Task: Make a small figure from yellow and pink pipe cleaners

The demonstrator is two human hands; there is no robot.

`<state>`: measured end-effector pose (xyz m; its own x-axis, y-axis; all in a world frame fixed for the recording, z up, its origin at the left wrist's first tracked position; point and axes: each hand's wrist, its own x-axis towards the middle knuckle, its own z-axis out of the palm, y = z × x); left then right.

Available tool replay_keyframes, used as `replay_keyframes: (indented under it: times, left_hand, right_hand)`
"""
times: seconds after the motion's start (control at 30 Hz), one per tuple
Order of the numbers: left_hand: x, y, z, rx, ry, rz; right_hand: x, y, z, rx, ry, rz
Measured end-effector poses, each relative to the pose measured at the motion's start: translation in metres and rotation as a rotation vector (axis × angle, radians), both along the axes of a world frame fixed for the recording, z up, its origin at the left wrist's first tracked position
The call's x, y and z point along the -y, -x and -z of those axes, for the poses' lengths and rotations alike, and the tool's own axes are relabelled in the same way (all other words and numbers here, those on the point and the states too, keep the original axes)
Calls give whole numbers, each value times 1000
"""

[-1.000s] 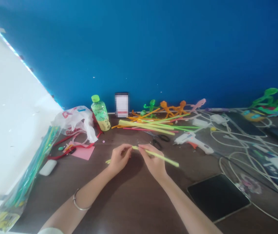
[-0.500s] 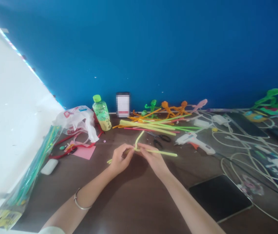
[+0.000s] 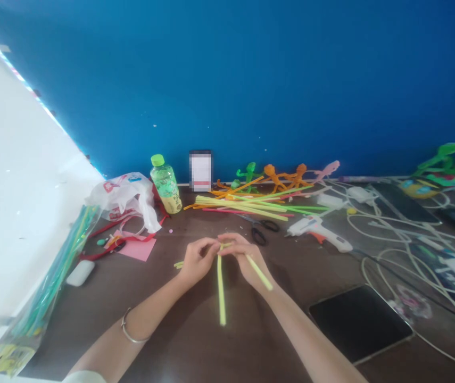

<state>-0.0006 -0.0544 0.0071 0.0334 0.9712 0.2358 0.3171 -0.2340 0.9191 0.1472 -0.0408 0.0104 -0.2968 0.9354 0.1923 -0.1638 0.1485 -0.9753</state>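
Note:
My left hand (image 3: 198, 260) pinches yellow-green pipe cleaners (image 3: 221, 292) near their crossing point, and short ends stick out behind its wrist side. Close beside it, my right hand (image 3: 247, 260) has its fingers closed on the same pipe cleaners. One length hangs toward me from between the hands; another slants down over the right wrist. The fingers partly hide the joint. Beyond the hands lies a pile of yellow, green and orange pipe cleaners (image 3: 243, 205), with black-handled scissors (image 3: 265, 226) just in front of it.
A green-capped bottle (image 3: 166, 186), plastic bag (image 3: 127, 191) and pink paper (image 3: 137, 249) are at left. A glue gun (image 3: 321, 232), white cables and a black tablet (image 3: 361, 323) lie at right. Pipe-cleaner figures (image 3: 277, 178) stand along the blue wall.
The strand that stood up between my hands now hangs down toward me. The strand that pointed right now slants over my right wrist. My right fingers have shifted around the joint.

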Motion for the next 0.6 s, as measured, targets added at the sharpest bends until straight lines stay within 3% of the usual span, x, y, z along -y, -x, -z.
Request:
replay_keyframes:
  times: [0.13, 0.27, 0.37, 0.47, 0.6]
  left_hand:
    - [-1, 0, -2, 40, 48, 2]
    - [0, -1, -4, 54, 41, 4]
    - [1, -1, -4, 46, 16, -3]
    - [2, -1, -2, 42, -1, -4]
    - [1, -2, -1, 49, -5, -18]
  right_hand:
    - [0, -2, 6, 109, -135, -6]
    - [-3, -15, 5, 429, -432, -31]
    - [-4, -21, -2, 571, -526, -17]
    - [-2, -17, -9, 456, -395, 66]
    - [-2, -10, -11, 88, 81, 58]
